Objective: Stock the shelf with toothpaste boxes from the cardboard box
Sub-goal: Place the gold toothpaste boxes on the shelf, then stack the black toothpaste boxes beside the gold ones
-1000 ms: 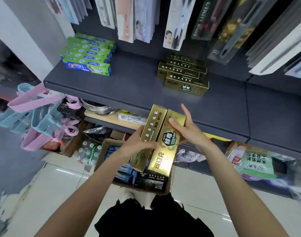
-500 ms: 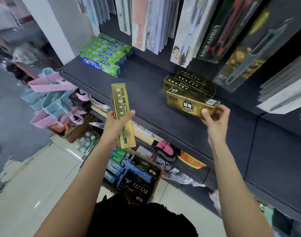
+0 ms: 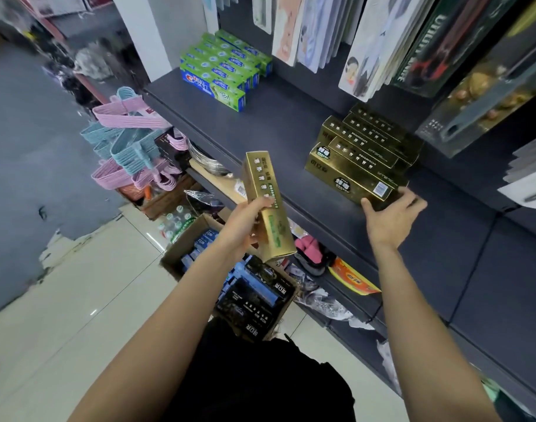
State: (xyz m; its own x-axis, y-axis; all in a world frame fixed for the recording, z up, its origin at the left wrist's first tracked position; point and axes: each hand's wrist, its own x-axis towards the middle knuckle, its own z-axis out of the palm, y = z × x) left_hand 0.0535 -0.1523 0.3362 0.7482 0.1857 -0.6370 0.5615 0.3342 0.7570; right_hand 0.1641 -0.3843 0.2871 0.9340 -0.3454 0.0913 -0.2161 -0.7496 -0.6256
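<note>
Hands: left [image 3: 245,222] grips upright gold box [image 3: 268,205]; right [image 3: 393,216] clasps front box [image 3: 352,176] on shelf [image 3: 285,138].

"Crest" on blue-green toothpaste box [image 3: 213,86]; gold boxes' [image 3: 352,175] print illegible.

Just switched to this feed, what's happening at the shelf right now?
A person is stocking gold toothpaste boxes. The right hand grips the end of a gold box lying at the front of the gold stack on the dark shelf. The left hand holds a second gold box upright in front of the shelf edge, not yet placed. The cardboard box on the floor below holds more cartons. Green toothpaste boxes sit further left on the shelf.
</note>
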